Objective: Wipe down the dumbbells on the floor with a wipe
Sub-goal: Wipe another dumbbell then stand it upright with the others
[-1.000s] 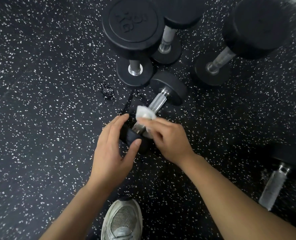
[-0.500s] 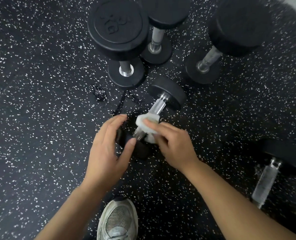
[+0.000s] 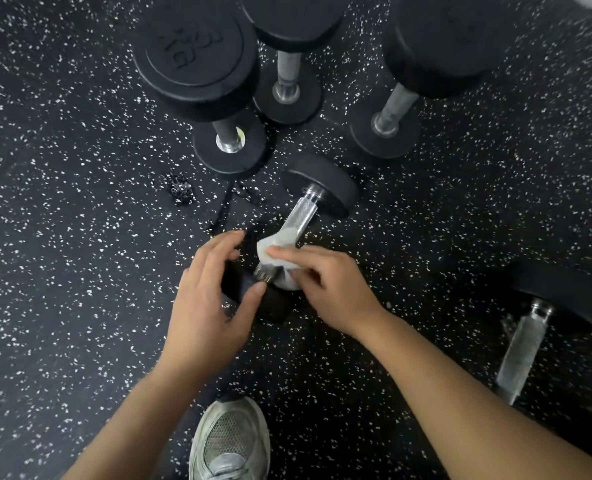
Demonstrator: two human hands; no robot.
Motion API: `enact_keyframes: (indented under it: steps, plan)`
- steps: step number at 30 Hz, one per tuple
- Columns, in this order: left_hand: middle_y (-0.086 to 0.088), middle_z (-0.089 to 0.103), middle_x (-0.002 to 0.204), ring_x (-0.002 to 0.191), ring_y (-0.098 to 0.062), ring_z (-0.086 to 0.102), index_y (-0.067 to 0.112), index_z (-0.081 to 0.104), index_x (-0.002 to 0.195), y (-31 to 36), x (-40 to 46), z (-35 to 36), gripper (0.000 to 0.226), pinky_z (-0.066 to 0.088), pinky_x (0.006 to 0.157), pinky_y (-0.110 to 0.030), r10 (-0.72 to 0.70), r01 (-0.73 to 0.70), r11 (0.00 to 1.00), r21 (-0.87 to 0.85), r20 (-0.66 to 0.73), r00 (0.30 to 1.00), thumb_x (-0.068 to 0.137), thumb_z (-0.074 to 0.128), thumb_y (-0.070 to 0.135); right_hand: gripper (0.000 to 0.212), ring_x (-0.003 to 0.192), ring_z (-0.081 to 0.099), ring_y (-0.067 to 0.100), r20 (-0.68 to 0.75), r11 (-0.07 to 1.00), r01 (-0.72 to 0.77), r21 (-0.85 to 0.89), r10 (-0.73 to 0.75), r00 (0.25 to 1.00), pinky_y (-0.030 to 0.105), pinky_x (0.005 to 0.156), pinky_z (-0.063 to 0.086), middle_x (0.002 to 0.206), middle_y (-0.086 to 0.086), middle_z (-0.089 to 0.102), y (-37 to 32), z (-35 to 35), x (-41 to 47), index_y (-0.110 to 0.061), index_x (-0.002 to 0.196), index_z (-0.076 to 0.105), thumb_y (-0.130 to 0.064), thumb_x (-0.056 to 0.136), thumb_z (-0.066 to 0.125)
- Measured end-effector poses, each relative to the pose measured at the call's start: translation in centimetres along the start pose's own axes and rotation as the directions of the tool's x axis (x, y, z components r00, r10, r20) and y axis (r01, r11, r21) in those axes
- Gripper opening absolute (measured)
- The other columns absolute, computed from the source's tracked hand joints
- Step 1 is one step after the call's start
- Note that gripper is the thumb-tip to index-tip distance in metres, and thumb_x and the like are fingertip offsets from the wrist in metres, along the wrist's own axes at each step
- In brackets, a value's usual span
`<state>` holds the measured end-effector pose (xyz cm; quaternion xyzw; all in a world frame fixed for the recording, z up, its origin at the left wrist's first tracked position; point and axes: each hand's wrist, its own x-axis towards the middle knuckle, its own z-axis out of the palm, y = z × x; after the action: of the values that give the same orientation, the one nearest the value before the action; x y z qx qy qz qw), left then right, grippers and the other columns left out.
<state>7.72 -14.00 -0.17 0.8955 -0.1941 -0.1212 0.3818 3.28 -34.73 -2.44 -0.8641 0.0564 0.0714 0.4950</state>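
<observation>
Both hands hide the small dumbbell's [image 3: 322, 188] near head.

Floor [image 3: 80, 271]: black, white-speckled. Dumbbell [image 3: 319, 188] beyond the shoe [image 3: 230, 441]: black heads, knurled silver handle; wipe [image 3: 274, 249] on it, white. Shoe: grey-white mesh.
</observation>
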Motion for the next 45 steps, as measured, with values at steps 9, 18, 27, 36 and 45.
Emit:
enact_keyframes:
  steps: [9,18,27,36,45]
  plan:
    - [0.005,0.046,0.15,0.136,-0.017,0.052,0.02,0.039,0.153,4.4,0.3,-1.6,0.064,0.046,0.111,-0.046,0.125,-0.125,0.992,-0.009,0.03,0.992,0.096,0.064,0.034,0.027,0.08,0.063,0.017,-0.093,0.997,-0.032,0.063,0.037,0.995,0.034,0.075,0.056,0.095,-0.013,0.062,-2.8,-4.8,-2.9,-0.029,0.127,0.073,-0.024,0.103,0.061]
    - [0.005,0.042,0.157,0.14,0.0,0.036,0.022,0.038,0.157,12.9,0.1,-2.8,0.065,0.018,0.119,-0.013,0.368,-0.398,0.913,0.085,0.249,0.896,0.098,0.061,0.039,0.027,0.079,0.066,0.012,-0.112,0.978,-0.02,-0.206,-0.003,0.994,0.034,0.071,0.056,0.097,-0.014,0.064,-5.7,-16.3,-11.7,-0.027,0.122,0.075,-0.038,0.104,0.059]
    - [0.001,0.041,0.16,0.14,-0.02,0.049,0.028,0.029,0.159,21.3,0.9,-3.4,0.067,0.041,0.117,-0.044,0.545,-0.769,0.623,0.144,0.626,0.558,0.1,0.052,0.048,0.028,0.064,0.058,0.002,-0.157,0.962,-0.084,-0.261,0.044,0.987,0.013,0.06,0.038,0.089,-0.022,0.062,-5.4,-22.7,-18.2,-0.029,0.129,0.071,-0.027,0.103,0.062]
    - [0.001,0.047,0.154,0.133,-0.023,0.054,0.026,0.035,0.157,19.9,4.4,-2.3,0.065,0.042,0.112,-0.042,0.365,-0.61,0.723,0.325,0.57,0.736,0.099,0.059,0.044,0.034,0.106,0.066,0.0,-0.206,0.995,-0.095,-0.021,0.089,0.974,0.032,0.094,0.054,0.117,-0.017,0.072,-3.5,-19.2,-15.3,-0.028,0.129,0.07,-0.031,0.095,0.07]
    - [-0.007,0.049,0.151,0.13,-0.034,0.056,0.019,0.038,0.156,11.3,11.7,-1.0,0.064,0.044,0.108,-0.049,0.174,-0.371,0.776,0.511,0.392,0.903,0.1,0.061,0.038,0.018,0.099,0.061,0.002,-0.235,0.985,-0.08,0.153,0.115,0.965,0.02,0.09,0.047,0.109,-0.011,0.063,0.4,-11.7,-3.6,-0.025,0.114,0.073,-0.032,0.102,0.062]
